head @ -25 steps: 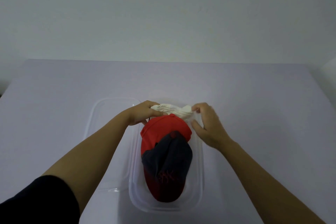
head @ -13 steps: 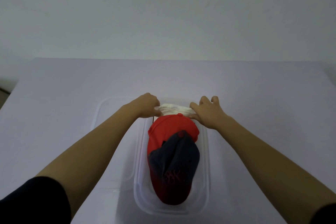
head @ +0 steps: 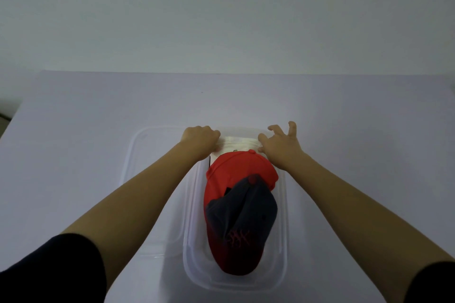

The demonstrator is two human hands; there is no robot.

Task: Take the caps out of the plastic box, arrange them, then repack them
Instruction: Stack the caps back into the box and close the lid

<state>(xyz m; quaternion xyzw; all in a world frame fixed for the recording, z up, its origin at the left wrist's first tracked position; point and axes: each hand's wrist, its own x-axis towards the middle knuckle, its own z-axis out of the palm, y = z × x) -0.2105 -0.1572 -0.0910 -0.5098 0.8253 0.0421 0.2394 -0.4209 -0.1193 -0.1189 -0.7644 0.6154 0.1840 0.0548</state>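
Note:
A clear plastic box (head: 285, 229) lies lengthwise in front of me on the table. Three caps are stacked in it: a navy cap (head: 243, 211) with a red brim nearest me, a red cap (head: 240, 167) behind it, and a white cap (head: 237, 142) at the far end. My left hand (head: 200, 140) is curled, its fingers closed on the white cap's left end. My right hand (head: 280, 146) rests on the cap's right end with its fingers spread, some of them lifted.
The box's clear lid (head: 138, 155) lies flat on the table, touching the box's left side, partly under my left forearm. The pale table (head: 357, 130) stretches to a plain wall behind it.
Both hands have pushed the white cap down into the far end of the box. My right hand went from pinching the cap to lying on it with fingers spread.

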